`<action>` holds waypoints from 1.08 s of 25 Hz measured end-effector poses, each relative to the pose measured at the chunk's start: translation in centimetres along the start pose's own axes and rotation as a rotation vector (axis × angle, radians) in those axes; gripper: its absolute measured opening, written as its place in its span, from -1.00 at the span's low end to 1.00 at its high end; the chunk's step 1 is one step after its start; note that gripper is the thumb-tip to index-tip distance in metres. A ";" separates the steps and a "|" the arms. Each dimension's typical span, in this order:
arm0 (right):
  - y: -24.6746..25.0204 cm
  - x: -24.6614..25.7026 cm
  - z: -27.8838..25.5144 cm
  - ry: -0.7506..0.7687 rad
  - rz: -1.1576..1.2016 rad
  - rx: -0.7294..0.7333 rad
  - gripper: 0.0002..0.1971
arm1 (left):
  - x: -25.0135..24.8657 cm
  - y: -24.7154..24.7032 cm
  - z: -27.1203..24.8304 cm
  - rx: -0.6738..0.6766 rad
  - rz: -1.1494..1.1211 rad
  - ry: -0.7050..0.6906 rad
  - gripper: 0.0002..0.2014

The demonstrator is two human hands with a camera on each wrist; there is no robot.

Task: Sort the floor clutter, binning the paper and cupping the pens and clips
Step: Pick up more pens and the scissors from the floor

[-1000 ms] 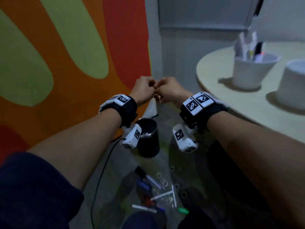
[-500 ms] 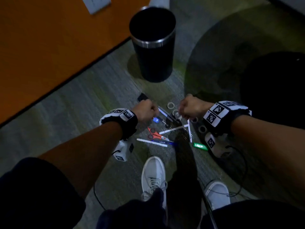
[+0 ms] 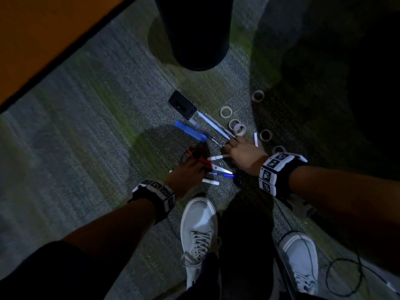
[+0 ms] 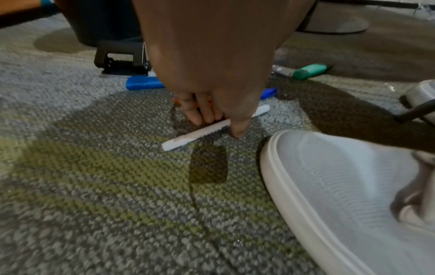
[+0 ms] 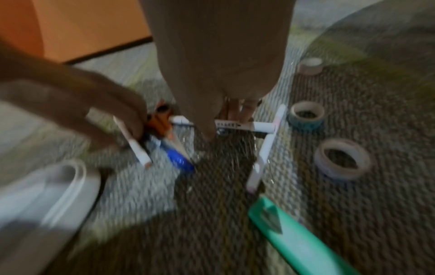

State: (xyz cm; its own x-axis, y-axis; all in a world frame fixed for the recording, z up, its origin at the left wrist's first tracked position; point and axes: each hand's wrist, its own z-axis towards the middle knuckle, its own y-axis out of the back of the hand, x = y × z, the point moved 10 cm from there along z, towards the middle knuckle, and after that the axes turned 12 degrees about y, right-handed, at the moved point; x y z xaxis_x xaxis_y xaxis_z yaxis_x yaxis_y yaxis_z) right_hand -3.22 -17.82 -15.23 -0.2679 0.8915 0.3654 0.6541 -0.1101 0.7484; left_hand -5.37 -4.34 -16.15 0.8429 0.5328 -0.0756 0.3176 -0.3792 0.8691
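1. My left hand is down on the carpet, thumb and fingers curled round a white pen that lies slanted just beside my left shoe.
2. My right hand reaches into the middle of the clutter, fingers bent down onto another white pen; the thumb sits at its near side, so I read it as a pinch, though the right wrist view is blurred.
3. Between my hands lie orange-handled scissors and a blue pen.
4. A third white pen lies crosswise to the one under my right hand, touching its end.
5. Past the hands I see a blue marker, more pens and a black hole punch.
6. Rolls of tape are scattered on the floor to the right of the pens.
7. A green highlighter lies nearest my right wrist.
8. The dark bin stands on the carpet beyond the clutter, well apart from both hands.
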 end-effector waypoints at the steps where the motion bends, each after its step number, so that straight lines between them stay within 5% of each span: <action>1: -0.6 -0.2 -0.4 -0.027 -0.030 0.021 -0.57 | 0.1 -0.4 -0.2 0.019 0.011 0.014 -0.60; 3: -0.4 -0.8 -1.2 -0.033 -0.005 -0.025 -0.66 | 0.1 -0.2 0.0 0.046 0.011 -0.036 -0.59; 6: 2.8 -3.4 -3.5 -0.099 0.319 -0.343 -0.82 | 0.7 3.1 1.3 0.046 -0.098 -0.070 -0.54; 10: 2.2 -9.5 -7.5 -0.480 0.713 -0.596 -0.98 | 3.0 11.2 5.9 -0.044 -0.187 0.040 -0.86; 16: -2.2 -9.1 -7.0 -0.601 0.622 -0.338 -0.74 | 1.3 14.2 11.3 -0.207 -0.051 -0.082 -0.88; 22: -1.2 -7.8 -5.9 -0.541 0.410 -0.272 -0.74 | 1.1 10.1 12.8 -0.110 0.066 -0.027 -0.90; 27: 0.4 -8.3 -6.8 -0.507 0.655 -0.473 -0.80 | 2.2 11.1 11.4 -0.269 0.001 0.010 -0.71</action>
State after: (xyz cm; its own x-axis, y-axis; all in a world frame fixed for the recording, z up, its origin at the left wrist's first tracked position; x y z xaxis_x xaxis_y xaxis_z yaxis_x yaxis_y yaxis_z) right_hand -5.50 -28.24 -14.22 0.4616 0.6620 0.5905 0.1820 -0.7221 0.6674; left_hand 4.96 -16.02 -12.30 0.8386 0.5401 -0.0709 0.1888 -0.1662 0.9678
